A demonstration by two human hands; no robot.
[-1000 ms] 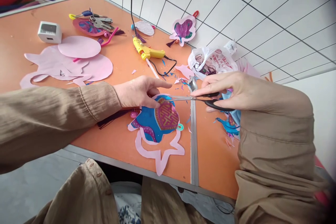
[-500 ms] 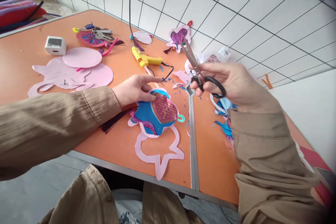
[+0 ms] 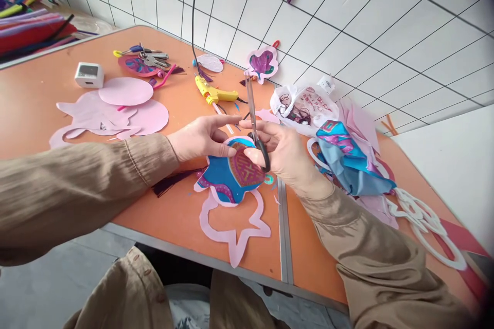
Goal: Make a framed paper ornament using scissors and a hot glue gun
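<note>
In the head view, the blue fabric-faced cutout [image 3: 233, 176] lay just above the orange tabletop [image 3: 312, 259] or on it, below both hands. The left hand [image 3: 198, 139] pinched its far-left edge, thumb on top, forefinger stretched toward the right hand [image 3: 283, 151]. That one was curled around the black-handled scissors [image 3: 252, 110], its thumb apparently touching the cutout's far-right edge. The cutout's long axis ran roughly sideways, purple tassel [image 3: 173, 181] left, teal loop [image 3: 269, 179] right, nearer the right hand; the blades pointed away from the person, across that axis.
</note>
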